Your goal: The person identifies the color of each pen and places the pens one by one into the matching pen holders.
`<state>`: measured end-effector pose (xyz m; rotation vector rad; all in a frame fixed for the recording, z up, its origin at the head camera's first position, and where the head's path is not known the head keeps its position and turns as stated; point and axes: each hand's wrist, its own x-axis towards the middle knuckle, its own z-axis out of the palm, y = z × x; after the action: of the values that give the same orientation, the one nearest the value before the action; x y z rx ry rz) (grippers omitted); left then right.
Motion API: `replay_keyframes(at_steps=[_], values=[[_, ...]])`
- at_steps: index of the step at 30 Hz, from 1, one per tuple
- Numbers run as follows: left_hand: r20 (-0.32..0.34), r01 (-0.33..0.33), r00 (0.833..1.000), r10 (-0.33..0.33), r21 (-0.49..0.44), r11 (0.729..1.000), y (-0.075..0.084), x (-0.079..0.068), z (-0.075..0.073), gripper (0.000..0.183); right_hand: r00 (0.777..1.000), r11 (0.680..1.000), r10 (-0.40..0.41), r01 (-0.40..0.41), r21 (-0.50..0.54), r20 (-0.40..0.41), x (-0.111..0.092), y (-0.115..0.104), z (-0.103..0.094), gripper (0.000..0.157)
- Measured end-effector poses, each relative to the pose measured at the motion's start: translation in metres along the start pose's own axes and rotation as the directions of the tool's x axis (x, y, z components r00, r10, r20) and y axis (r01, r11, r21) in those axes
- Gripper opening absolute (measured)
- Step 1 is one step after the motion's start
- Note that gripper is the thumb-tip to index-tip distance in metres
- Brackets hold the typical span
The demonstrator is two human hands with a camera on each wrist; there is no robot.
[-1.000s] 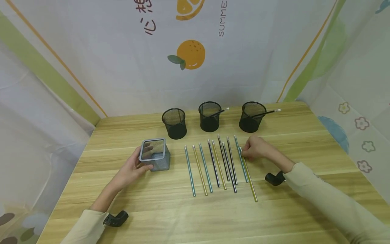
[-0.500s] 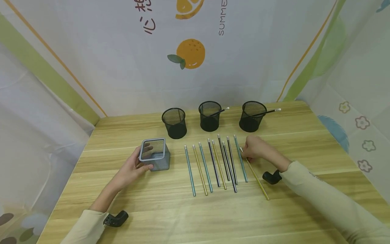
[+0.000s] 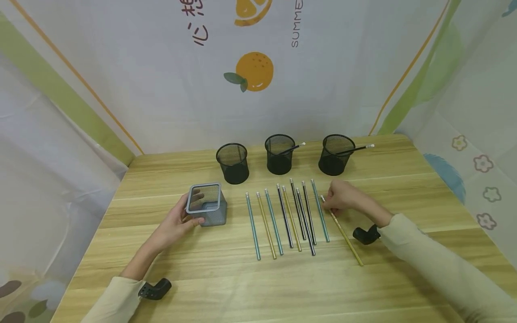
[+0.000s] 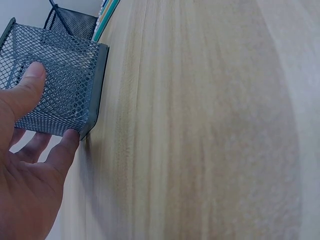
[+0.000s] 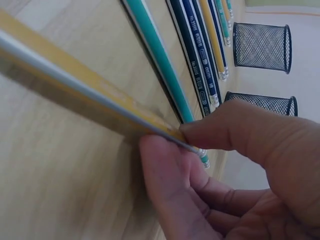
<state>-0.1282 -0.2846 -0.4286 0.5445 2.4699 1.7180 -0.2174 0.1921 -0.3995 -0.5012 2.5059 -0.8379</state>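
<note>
My left hand (image 3: pixel 174 226) grips a square grey mesh pen holder (image 3: pixel 214 217) by its left side. In the left wrist view the thumb lies along one mesh wall and the fingers curl round near the base. On the right, my right hand (image 3: pixel 343 196) pinches a yellow pencil (image 3: pixel 348 241) between thumb and fingertips near its eraser end. The pencil slants away from a teal pencil (image 3: pixel 320 211), which is the closest of the row. Up close in the right wrist view, the yellow pencil (image 5: pixel 95 85) runs past the teal pencil (image 5: pixel 157 60).
Several teal, yellow and dark pencils, including a yellow one (image 3: pixel 267 229), lie side by side mid-table, erasers toward the back. Behind them stand three round black mesh cups: left (image 3: pixel 235 172), middle (image 3: pixel 278 165) and right (image 3: pixel 332 165). The middle and right cups each hold one dark pencil.
The yellow pencil's lower end has swung right, away from the teal pencil, while my right hand keeps hold near its eraser. My left hand and the grey pen holder stay in place.
</note>
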Motion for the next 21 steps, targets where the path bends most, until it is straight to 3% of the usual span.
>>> replay_keyframes(at_steps=[6, 15, 21], values=[[0.002, -0.005, 1.0, 0.004, 0.012, 1.0, 0.0, 0.001, 0.0, 0.077, 1.0, 1.0, -0.006, 0.005, 0.015, 0.015, -0.005, -0.001, -0.007, 0.02], [-0.009, 0.001, 1.0, -0.001, 0.017, 1.0, 0.002, -0.002, -0.002, 0.077, 0.996, 0.993, -0.086, 0.086, 0.078, 0.006, -0.008, -0.004, -0.02, 0.016], [-0.004, -0.001, 1.0, 0.001, 0.023, 1.0, 0.001, -0.001, -0.001, 0.077, 0.998, 0.985, -0.068, 0.068, 0.159, 0.0, -0.013, -0.006, -0.026, 0.014]])
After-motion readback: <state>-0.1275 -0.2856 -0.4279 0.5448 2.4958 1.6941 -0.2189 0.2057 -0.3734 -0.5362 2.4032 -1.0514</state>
